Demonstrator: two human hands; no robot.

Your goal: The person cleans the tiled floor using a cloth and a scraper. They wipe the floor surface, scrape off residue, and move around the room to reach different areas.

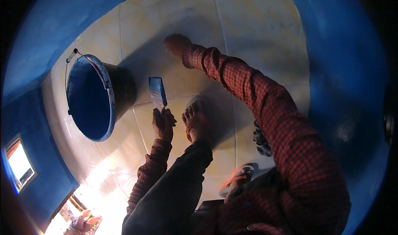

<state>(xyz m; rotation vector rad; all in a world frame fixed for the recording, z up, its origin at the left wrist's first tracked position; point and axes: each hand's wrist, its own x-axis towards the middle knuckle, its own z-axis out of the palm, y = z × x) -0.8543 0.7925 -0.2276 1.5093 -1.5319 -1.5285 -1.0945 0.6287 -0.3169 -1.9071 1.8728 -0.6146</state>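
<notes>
My left hand (163, 123) grips a wide paintbrush (158, 90) by its handle, bristles pointing away from me and coated with blue paint. Left of the brush stands a large bucket (108, 123), dark outside and blue inside, with a wire bail handle (93, 67) resting over its rim. My right hand (178, 44) reaches far forward, over or on the tiled floor (248, 23). It is blurred and its fingers are hidden, so whether it holds anything cannot be seen.
Blue walls (342, 89) curve around the cream tiles. My feet wear orange flip-flops (228, 182). A crumpled dark cloth (262, 141) lies near my right arm. Bright sunlight falls on the floor at lower left, below a small window (20, 163).
</notes>
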